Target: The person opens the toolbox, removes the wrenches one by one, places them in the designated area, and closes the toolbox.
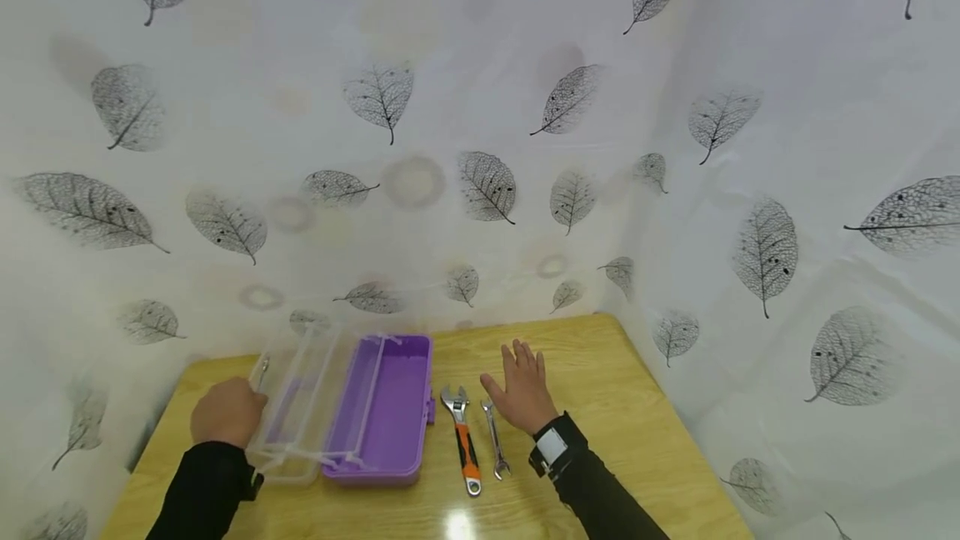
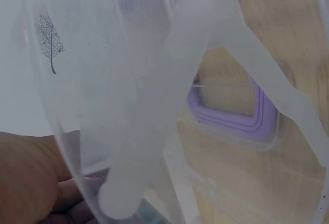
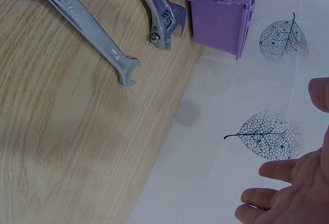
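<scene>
Left hand on the clear lid of the opened purple toolbox

The purple toolbox (image 1: 397,419) has a glossy, rounded-corner base in solid purple, with a latch (image 1: 430,409) of the same colour on its right side. Its clear lid (image 1: 281,452) is thrown back to the base's left, see-through and colourless, with a purple handle (image 2: 259,124) showing through the plastic in the left wrist view. A translucent tray (image 1: 352,407), carried on whitish arms, is swung up and out over the base's left part; the smooth purple floor shows beside it. Near the lid's far left corner, well left of the base, a small piece of silvery metal (image 1: 264,368) shows; whether it lies inside the lid cannot be told.

The left hand (image 1: 227,412), left of the toolbox, grips the edge of the lid, fingers bent round the plastic. The right hand (image 1: 519,390), right of the toolbox and beyond both tools, holds nothing, its fingers spread.

Just right of the toolbox lies an adjustable wrench (image 1: 462,440), silver-headed, its handle orange and black with a hole at the end. Farther right of the toolbox lies a slimmer, all-silver wrench (image 1: 494,437) with a forked end. Toolbox and tools rest on a wood-grain table (image 1: 615,407).
</scene>
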Action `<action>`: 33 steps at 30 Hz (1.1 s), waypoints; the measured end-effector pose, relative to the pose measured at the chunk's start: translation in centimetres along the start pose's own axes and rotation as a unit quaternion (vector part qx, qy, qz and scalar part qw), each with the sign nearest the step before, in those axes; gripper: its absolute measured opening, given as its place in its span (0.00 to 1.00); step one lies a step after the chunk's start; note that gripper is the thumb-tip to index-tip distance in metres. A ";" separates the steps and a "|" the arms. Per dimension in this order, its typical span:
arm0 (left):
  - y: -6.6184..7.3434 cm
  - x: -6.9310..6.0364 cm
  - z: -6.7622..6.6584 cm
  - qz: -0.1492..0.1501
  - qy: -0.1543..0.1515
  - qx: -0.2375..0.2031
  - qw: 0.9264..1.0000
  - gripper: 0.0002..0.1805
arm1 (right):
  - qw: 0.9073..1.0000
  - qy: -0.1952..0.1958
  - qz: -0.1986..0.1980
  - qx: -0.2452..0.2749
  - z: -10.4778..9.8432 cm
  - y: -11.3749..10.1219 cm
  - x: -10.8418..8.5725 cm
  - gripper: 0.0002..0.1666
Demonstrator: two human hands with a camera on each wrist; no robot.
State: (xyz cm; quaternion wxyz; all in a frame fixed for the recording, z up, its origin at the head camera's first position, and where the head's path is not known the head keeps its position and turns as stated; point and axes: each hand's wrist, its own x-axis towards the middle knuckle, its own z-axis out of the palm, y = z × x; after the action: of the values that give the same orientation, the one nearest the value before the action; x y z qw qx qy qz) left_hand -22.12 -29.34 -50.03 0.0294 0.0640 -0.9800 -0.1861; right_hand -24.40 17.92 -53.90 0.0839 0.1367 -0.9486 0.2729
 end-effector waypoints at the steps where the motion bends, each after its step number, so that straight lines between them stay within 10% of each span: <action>1: -0.3 -0.1 0.0 0.002 0.001 -0.005 1.000 0.20 | 1.000 -0.001 -0.001 -0.002 0.1 0.0 0.0 0.44; 10: 0.7 -2.4 -1.8 -0.007 0.014 -0.080 0.997 0.15 | 0.999 -0.012 -0.035 0.038 0.1 -1.9 -0.3 0.40; 18: 8.8 -5.1 -3.1 0.100 0.107 -0.171 0.974 0.15 | 0.973 -0.053 -0.108 0.199 -2.6 -8.9 -0.6 0.25; 25: 16.1 -8.8 -0.8 0.150 0.067 -0.316 0.934 0.07 | 0.920 -0.094 -0.099 0.367 -3.4 -13.2 -1.9 0.23; 30: 18.4 -10.7 1.2 0.210 0.083 -0.381 0.896 0.05 | 0.898 -0.069 -0.079 0.427 -3.4 -14.4 -3.0 0.15; 33: 19.0 -11.2 2.2 0.238 0.098 -0.384 0.887 0.07 | 0.894 -0.045 -0.097 0.434 -3.3 -14.0 -3.5 0.09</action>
State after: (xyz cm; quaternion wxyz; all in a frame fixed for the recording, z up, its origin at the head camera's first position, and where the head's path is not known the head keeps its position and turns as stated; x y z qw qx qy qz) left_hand -13.42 -9.49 -45.45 0.1914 -0.1693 -0.8100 -0.5278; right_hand -16.53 9.04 -45.06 -0.0004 0.2633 -0.7204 0.6416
